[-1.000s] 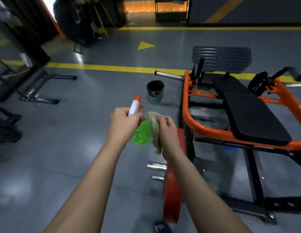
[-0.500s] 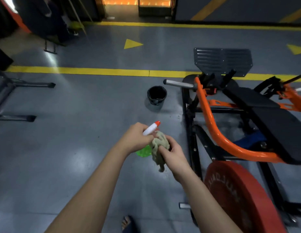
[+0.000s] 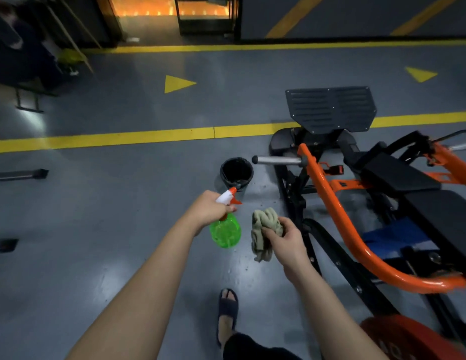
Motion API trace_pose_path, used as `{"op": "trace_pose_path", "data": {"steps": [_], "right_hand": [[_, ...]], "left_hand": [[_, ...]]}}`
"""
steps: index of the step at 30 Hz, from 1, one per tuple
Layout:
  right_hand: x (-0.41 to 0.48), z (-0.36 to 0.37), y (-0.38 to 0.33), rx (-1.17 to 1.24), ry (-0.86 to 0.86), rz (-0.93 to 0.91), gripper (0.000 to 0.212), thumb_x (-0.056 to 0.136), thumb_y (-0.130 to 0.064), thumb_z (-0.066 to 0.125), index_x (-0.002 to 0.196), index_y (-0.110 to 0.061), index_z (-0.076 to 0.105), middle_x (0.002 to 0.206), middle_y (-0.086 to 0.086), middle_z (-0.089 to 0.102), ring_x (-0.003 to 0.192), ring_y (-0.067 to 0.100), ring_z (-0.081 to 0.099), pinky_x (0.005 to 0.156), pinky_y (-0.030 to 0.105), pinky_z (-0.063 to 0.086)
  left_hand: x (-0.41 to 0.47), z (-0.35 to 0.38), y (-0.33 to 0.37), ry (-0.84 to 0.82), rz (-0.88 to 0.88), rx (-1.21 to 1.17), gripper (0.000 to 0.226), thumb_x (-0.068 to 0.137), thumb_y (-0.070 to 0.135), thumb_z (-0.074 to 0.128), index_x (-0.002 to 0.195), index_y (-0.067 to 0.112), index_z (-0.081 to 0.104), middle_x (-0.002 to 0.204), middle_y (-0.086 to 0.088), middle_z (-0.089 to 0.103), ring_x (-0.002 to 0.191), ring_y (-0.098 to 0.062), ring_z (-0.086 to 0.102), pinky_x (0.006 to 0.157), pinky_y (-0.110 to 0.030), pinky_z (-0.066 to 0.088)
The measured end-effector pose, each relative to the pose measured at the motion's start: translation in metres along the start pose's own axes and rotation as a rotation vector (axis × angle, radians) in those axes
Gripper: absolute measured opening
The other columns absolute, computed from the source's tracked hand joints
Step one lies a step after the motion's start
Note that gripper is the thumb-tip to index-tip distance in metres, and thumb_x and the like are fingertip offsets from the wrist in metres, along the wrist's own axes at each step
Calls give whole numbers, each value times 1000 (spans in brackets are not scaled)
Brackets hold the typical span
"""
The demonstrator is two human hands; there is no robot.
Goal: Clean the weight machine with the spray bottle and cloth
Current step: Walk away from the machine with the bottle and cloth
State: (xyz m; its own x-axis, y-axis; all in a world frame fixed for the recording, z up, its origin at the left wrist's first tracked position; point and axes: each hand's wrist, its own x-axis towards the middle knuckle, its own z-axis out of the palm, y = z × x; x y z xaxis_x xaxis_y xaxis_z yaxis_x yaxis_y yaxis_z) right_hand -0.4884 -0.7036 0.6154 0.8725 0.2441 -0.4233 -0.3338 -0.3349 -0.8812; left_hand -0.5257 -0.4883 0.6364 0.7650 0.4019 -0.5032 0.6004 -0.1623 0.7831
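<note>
My left hand (image 3: pixel 208 210) grips the neck of a green spray bottle (image 3: pixel 226 233) with a white and orange trigger head pointing right. A crumpled beige cloth (image 3: pixel 263 235) hangs from my right hand (image 3: pixel 287 239), which holds it a short way right of the bottle. Bottle and cloth are apart. The weight machine (image 3: pixel 338 224) stands to the right, with an orange tube frame, black pads, a black ribbed footplate (image 3: pixel 330 107) and a chrome peg (image 3: pixel 277 160).
A black bucket (image 3: pixel 236 172) stands on the grey floor just beyond my hands. A red weight plate (image 3: pixel 408 339) sits at the lower right. My sandalled foot (image 3: pixel 227 311) is below. Black equipment feet lie at the left edge; a yellow line crosses the floor.
My hands have drawn apart, so the cloth no longer touches the bottle. The view has shifted left and forward along the machine; the red plate has slid to the lower right corner.
</note>
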Motion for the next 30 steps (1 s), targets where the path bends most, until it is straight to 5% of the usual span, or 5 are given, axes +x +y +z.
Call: {"op": "trace_pose_path", "data": {"steps": [3, 7, 16, 21, 30], "right_hand": [[66, 36, -39, -37, -21, -24, 26, 91, -9, 74, 115, -15, 64, 98, -2, 71, 84, 6, 66, 65, 9, 48], [149, 83, -87, -260, -30, -136, 34, 89, -21, 75, 122, -18, 66, 106, -1, 73, 100, 18, 68, 88, 33, 54], [325, 158, -141, -621, 110, -240, 43, 87, -24, 77, 126, -9, 67, 121, 13, 48, 118, 33, 45, 105, 31, 33], [442, 207, -136, -808, 108, -136, 25, 87, -30, 73, 108, -16, 72, 105, 3, 37, 98, 30, 43, 97, 41, 46], [600, 276, -98, -895, 52, 129, 31, 93, -29, 64, 119, -12, 62, 119, 11, 47, 107, 35, 52, 84, 42, 50]], "left_hand": [[59, -42, 21, 11, -50, -7, 2, 88, 13, 77, 88, 13, 79, 76, -4, 61, 69, -16, 52, 65, -26, 41], [136, -88, 34, 140, -63, -2, 27, 84, 28, 77, 91, 1, 76, 78, -5, 60, 71, -19, 50, 67, -31, 37], [316, -175, 66, 112, -107, 216, 22, 88, 34, 71, 99, 16, 78, 95, -11, 73, 85, -31, 68, 76, -37, 54], [446, -204, 73, 122, -63, 399, 25, 93, 30, 64, 107, 14, 77, 100, -17, 73, 94, -38, 68, 78, -41, 56], [639, -226, 49, 25, -105, 497, 18, 98, 22, 60, 98, 11, 74, 100, -20, 72, 96, -40, 66, 72, -37, 47]]}}
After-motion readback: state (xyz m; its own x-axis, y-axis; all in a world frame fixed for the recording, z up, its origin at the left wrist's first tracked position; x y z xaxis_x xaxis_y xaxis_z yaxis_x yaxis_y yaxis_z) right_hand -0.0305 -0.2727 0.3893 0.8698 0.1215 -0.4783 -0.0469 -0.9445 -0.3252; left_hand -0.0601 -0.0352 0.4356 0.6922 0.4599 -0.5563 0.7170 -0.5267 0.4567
